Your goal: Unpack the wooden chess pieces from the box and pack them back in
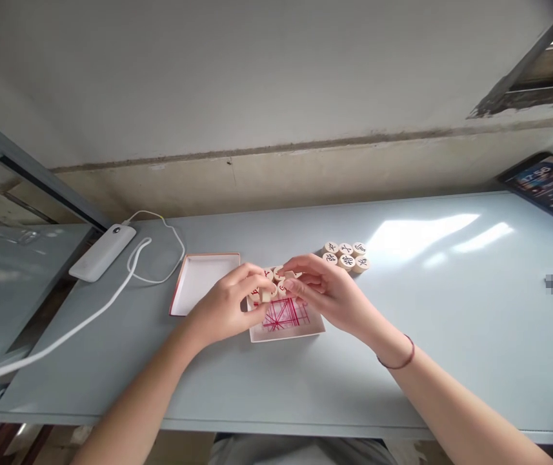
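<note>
A shallow white box (286, 337) sits before me, with a folded sheet printed in red lines (283, 314) inside. Round Chinese chess pieces with red characters (280, 289) fill its far part, partly covered by my fingers. My left hand (231, 302) pinches a pale chess piece (265, 296) over the box's left side. From the right, my right hand (327, 294) reaches over the box, thumb and fingers closed round another pale piece (291, 276). Behind this hand stand stacked chess pieces with black characters (346, 261), grouped in rows on the table.
The white box lid (207, 258) with an orange edge lies open at left. A white power bank (103, 252) and its white cable (111, 298) are farther left. A tablet (550, 184) leans at the far right. The blue-grey table (353, 387) meets a wall behind.
</note>
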The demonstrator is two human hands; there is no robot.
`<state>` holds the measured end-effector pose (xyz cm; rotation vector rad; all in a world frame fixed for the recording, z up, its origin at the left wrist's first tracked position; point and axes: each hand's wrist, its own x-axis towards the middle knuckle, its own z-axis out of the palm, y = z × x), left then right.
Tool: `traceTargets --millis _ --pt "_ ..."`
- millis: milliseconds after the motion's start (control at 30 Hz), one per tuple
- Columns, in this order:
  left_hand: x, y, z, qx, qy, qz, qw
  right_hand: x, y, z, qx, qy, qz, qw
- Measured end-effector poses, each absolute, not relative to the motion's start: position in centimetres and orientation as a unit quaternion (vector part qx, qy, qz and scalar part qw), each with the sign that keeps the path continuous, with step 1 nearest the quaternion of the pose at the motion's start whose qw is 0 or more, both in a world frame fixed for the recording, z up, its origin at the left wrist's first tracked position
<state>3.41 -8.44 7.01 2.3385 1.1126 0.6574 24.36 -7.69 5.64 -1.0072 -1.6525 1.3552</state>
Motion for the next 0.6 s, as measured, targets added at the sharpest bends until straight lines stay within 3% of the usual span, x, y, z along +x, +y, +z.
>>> traceTargets --millis 100,233,600 --pt "2.6 -8.3 7.5 0.871 0.375 0.165 0.27 24.7 -7.6 6.0 -0.412 -0.672 0.491 0.371" --pt "2.4 -8.4 7.5 0.898 0.359 0.115 0.226 24.9 -7.8 6.4 -0.397 -0.725 0.439 0.353" --pt "1.4 -6.9 6.4 0.852 0.472 0.202 0.1 22.7 -9.3 4.7 -0.297 -0.906 0.192 0.233"
